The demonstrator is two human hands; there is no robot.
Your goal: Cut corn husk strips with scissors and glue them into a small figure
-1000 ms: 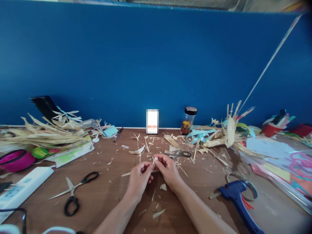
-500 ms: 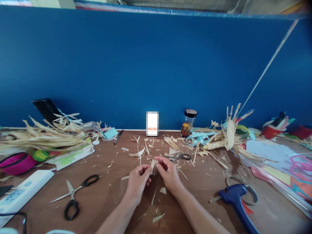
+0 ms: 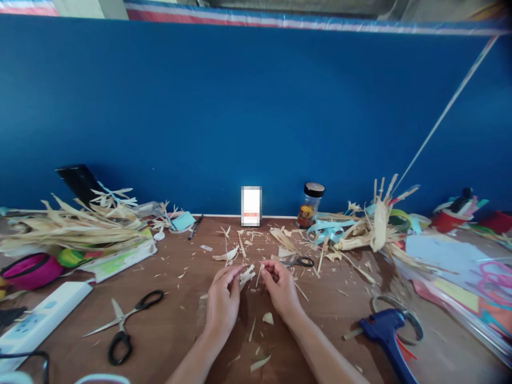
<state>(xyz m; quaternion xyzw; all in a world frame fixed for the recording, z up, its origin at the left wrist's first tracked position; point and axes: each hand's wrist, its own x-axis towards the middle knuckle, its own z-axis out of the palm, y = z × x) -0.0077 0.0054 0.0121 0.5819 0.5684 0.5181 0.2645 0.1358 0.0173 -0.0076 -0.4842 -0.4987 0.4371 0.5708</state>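
Note:
Between the thumb and fingers of my left hand (image 3: 224,296) is a pale dried corn husk piece (image 3: 247,276), split into narrow strips at its free end. My right hand (image 3: 279,285) pinches a thin husk strip (image 3: 258,274), a short gap away from the left one. Small husk scraps (image 3: 268,318) lie on the brown table below and around both hands. Just beyond my right fingers rests a dark-handled pair of scissors (image 3: 304,261), partly covered by scraps.
Open black-handled scissors (image 3: 120,320) and a white power strip (image 3: 44,320) lie left. A blue glue gun (image 3: 384,325) rests right beside a tape ring (image 3: 416,325). Husk piles (image 3: 72,229), a lidded jar (image 3: 311,205) and light blue ribbon (image 3: 328,230) line the back.
My hands have moved apart; a thin strip is now separate in my right hand while the split piece stays in my left. The view has shifted slightly.

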